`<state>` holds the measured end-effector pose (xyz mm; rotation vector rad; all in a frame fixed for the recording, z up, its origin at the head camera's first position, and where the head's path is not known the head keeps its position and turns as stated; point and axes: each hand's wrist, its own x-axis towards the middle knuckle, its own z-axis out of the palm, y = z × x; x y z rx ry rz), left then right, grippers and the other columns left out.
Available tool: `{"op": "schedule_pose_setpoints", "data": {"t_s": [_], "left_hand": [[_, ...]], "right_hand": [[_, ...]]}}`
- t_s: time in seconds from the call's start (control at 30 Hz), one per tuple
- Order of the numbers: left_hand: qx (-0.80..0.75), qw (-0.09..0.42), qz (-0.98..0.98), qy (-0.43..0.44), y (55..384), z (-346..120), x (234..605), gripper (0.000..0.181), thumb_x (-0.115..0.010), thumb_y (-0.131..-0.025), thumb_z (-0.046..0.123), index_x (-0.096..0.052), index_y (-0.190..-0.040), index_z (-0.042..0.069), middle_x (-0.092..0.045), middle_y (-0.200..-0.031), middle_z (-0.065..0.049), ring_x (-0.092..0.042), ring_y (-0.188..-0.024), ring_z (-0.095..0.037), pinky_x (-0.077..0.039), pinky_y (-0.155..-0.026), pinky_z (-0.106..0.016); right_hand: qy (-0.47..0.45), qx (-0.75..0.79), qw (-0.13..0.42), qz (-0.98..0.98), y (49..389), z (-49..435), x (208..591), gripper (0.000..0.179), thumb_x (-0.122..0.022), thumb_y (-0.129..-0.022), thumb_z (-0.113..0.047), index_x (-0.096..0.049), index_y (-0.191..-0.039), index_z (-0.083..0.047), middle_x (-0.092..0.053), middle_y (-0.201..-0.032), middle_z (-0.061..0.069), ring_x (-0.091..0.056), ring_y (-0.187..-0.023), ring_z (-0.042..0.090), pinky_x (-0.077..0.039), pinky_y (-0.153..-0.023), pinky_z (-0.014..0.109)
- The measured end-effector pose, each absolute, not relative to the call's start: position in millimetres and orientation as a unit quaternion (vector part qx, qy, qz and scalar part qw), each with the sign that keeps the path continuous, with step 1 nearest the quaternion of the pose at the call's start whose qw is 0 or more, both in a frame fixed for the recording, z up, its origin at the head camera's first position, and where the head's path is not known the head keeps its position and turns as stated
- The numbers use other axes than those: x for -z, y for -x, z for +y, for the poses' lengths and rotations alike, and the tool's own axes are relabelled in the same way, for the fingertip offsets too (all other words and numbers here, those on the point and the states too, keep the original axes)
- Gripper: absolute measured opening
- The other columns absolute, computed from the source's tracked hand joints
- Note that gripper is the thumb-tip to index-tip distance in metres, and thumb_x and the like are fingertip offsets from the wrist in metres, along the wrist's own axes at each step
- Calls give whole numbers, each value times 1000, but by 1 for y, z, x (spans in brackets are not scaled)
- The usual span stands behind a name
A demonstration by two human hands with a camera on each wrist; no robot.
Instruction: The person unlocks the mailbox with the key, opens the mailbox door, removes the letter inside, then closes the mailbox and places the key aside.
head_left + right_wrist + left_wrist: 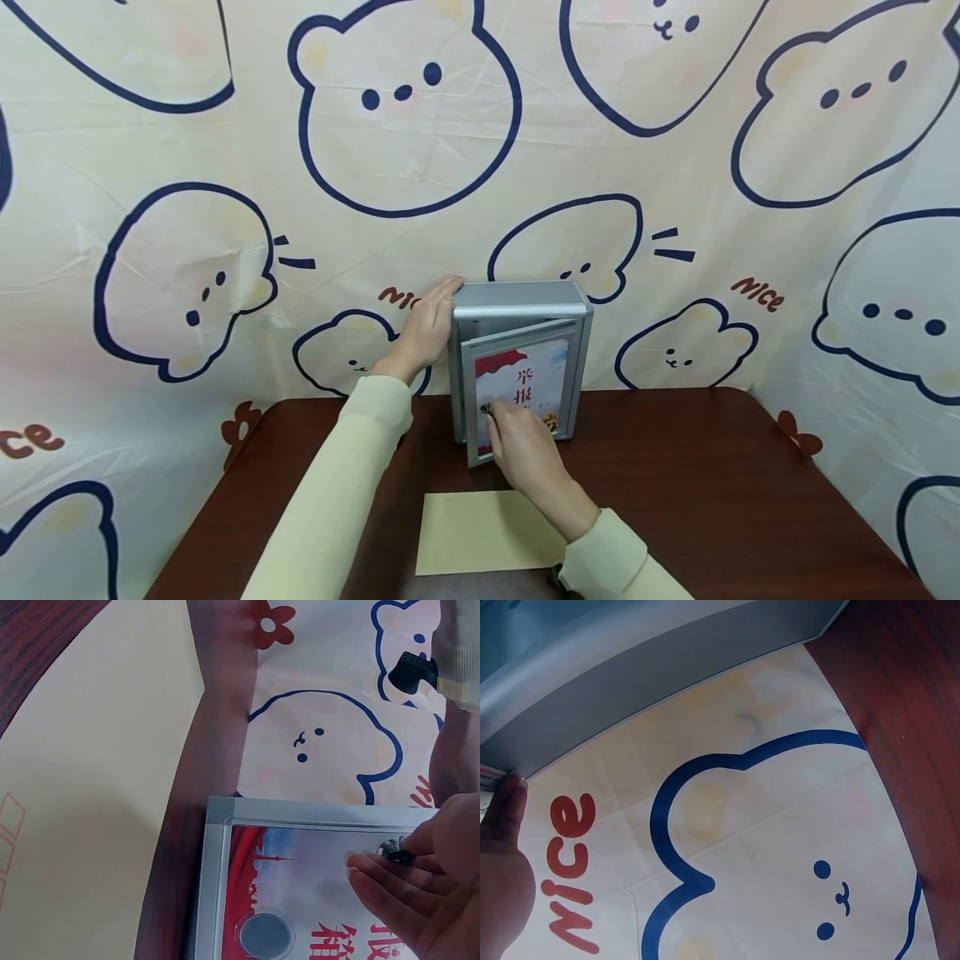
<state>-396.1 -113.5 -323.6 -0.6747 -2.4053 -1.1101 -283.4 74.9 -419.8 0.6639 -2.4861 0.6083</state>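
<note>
A silver metal box (517, 293) stands upright at the back of the table. Its framed door (498, 387), printed with red and blue artwork and red characters, hangs ajar, swung out at the left side. My left hand (426, 335) rests against the box's upper left edge, fingers stretched along it; part of that hand (502, 859) shows at the edge of the left wrist view. At the door's left side, my right hand (527, 446) pinches a small key (400, 856) in the lock between thumb and fingers. The inside of the box is mostly hidden behind the door.
A pale yellow envelope (472, 533) lies flat on the dark red-brown table (712, 500) in front of the box, with a grey surface (472, 585) at its near edge. Behind the table hangs a cream cloth (405, 167) with blue-outlined bears.
</note>
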Motion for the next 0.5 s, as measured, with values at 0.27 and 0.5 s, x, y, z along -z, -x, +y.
{"op": "schedule_pose_setpoints", "data": {"t_s": [0.27,0.5], "left_hand": [[397,203,-862,243,396,-112,323,55,-22,-109,29,-40,-159,13,-34,-165,0,-28,-153,-18,-23,-125,-42],[394,203,-864,238,395,-112,323,56,-22,-109,29,-39,-159,12,-34,-166,-1,-29,-153,-18,-23,-125,-42]], "right_hand": [[-232,-225,255,-911,287,71,419,28,-62,-102,-10,-54,-75,-13,-44,-62,-6,-44,-53,7,-38,-47,22],[-227,-217,250,-916,291,67,418,27,-61,-102,-11,-54,-76,-12,-44,-63,-5,-45,-54,7,-39,-47,22]]}}
